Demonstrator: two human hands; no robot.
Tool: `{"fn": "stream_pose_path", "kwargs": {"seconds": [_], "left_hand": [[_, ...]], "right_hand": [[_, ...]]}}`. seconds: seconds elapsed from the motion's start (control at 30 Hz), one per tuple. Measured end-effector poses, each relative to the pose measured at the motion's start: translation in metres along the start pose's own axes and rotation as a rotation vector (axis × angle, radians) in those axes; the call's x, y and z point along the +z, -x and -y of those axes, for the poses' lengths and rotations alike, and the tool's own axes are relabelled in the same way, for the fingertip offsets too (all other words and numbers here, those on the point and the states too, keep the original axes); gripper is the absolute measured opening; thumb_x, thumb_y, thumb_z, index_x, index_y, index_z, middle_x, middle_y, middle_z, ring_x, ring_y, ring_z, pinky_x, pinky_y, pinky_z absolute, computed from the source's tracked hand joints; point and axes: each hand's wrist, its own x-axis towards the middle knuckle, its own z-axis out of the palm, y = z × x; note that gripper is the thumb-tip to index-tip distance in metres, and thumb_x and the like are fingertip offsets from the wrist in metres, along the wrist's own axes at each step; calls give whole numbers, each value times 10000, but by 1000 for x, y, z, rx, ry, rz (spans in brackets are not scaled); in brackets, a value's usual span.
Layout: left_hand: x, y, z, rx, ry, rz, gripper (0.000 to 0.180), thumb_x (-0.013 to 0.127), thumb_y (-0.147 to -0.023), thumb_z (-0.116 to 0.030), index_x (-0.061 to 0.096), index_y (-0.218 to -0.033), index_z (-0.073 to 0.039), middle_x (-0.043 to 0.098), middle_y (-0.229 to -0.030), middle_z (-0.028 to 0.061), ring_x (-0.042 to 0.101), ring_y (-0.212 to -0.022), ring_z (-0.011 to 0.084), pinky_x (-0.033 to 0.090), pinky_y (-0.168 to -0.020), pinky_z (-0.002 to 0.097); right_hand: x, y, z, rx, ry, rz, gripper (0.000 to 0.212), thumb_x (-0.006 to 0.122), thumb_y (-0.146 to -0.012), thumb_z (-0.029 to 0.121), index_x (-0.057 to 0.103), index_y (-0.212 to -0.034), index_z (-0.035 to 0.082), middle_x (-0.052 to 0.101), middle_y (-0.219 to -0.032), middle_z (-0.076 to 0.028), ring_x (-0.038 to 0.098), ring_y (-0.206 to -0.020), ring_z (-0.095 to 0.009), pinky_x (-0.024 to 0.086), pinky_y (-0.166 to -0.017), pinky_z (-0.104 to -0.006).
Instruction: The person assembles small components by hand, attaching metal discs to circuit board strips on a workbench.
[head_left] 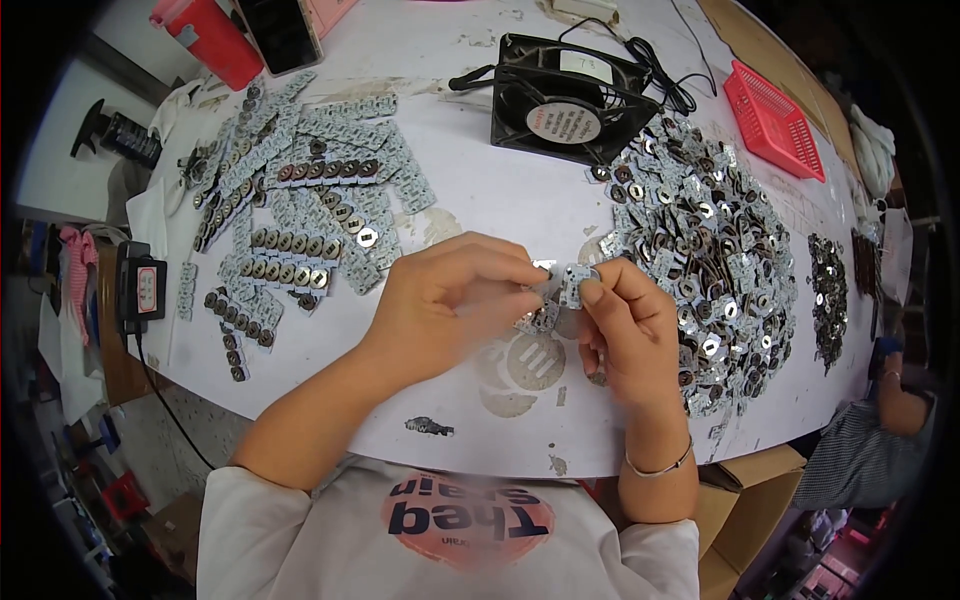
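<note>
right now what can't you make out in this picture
In the head view:
left hand: partly blurred, so its hold is unclear
small metal plate: right edge covered by the right hand
big heap at right: lower pieces buried under upper ones
phone: far end cut off by the upper edge

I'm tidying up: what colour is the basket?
The basket is pinkish red, clearest in the head view.

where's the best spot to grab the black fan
Probably the left side of its rigid, squarish frame, coming from the left below the cable: bare table shows there, while metal parts crowd its lower right. Keep fingers on the outer edges, since the middle looks open around the hub.
</note>
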Motion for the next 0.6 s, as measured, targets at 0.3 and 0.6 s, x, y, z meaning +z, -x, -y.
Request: {"fn": "stream_pose_path", "kwargs": {"seconds": [0.3, 0.6], "left_hand": [[2, 1, 5, 357, -334, -67, 207, 698, -770, 87, 676, -954, -4, 667, -966, 115, 656, -825, 140, 537, -706, 242], [5, 3, 2, 266, -433, -7, 172, 686, -806, 28, 688, -971, -20, 671, -959, 100, 665, -846, 162, 544, -746, 269]], "right_hand": [[3, 0, -5, -54, 145, -26, 135, 564, -927, 84, 596, -802, 47, 487, -590, 78, 386, -489, 16, 283, -439, -170], [2, -2, 0, 28, 149, -102, 139, 600, -913, 85, 599, -784, 33, 514, -567, 48, 413, -465, -7, 314, -427, -184]]}}
